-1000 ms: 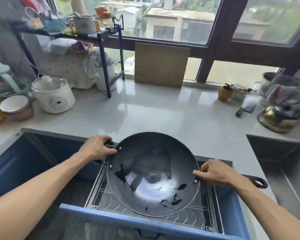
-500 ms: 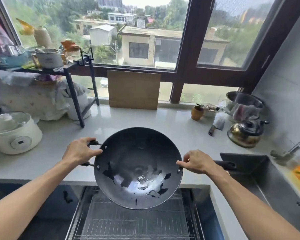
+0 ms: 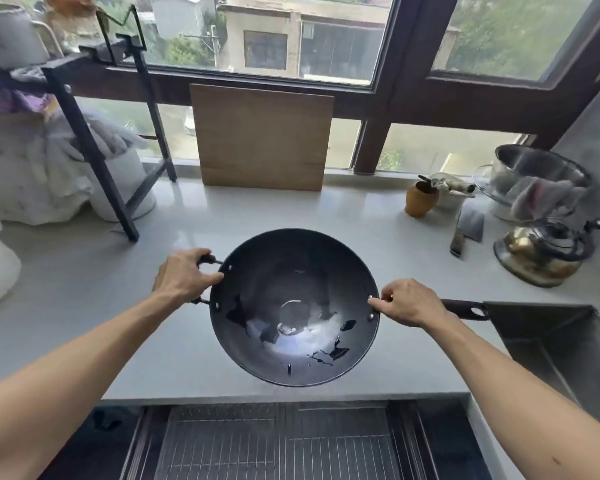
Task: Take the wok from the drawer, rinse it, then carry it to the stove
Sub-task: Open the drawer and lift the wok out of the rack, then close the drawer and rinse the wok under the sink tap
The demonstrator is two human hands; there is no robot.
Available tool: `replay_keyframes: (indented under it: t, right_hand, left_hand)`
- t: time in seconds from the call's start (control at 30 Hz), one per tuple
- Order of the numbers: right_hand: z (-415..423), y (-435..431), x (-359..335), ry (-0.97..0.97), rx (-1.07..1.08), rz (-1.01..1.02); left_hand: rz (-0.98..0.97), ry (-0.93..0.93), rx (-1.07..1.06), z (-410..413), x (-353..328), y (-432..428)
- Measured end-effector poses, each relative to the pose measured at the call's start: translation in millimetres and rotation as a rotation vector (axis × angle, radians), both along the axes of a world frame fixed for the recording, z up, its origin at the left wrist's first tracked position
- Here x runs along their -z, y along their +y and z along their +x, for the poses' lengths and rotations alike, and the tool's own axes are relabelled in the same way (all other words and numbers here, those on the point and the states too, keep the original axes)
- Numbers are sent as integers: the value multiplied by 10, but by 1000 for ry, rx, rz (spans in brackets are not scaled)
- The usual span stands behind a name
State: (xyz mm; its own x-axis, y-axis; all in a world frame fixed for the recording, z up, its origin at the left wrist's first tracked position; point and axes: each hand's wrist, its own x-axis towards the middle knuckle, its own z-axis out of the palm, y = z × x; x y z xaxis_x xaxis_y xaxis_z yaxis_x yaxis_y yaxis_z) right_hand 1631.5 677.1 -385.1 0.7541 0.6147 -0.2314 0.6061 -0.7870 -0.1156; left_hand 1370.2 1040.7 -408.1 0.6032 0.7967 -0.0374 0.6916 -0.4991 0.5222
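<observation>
You hold the wok (image 3: 293,306) above the countertop (image 3: 84,289), just beyond the open drawer (image 3: 274,441). Your left hand (image 3: 184,275) clamps its loop handle; your right hand (image 3: 411,303) grips the long handle at the rim.

Dark round wok (image 3: 293,306), wet inside, held level above countertop (image 3: 326,213).

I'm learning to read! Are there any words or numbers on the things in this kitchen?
None can be read.
Round black metal wok, held by left hand and right hand: no writing shows.
Flat wooden cutting board: blank.
Brass-coloured round kettle: no label shows.
Small brown jar: no label shows.
</observation>
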Motion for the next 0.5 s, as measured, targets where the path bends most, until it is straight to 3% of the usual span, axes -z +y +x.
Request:
replay_keyframes:
  t: [0.5]
  right_hand:
    - [259,232,393,17,-4,-63]
  left_hand:
    - [-72,61,0,300,426,217]
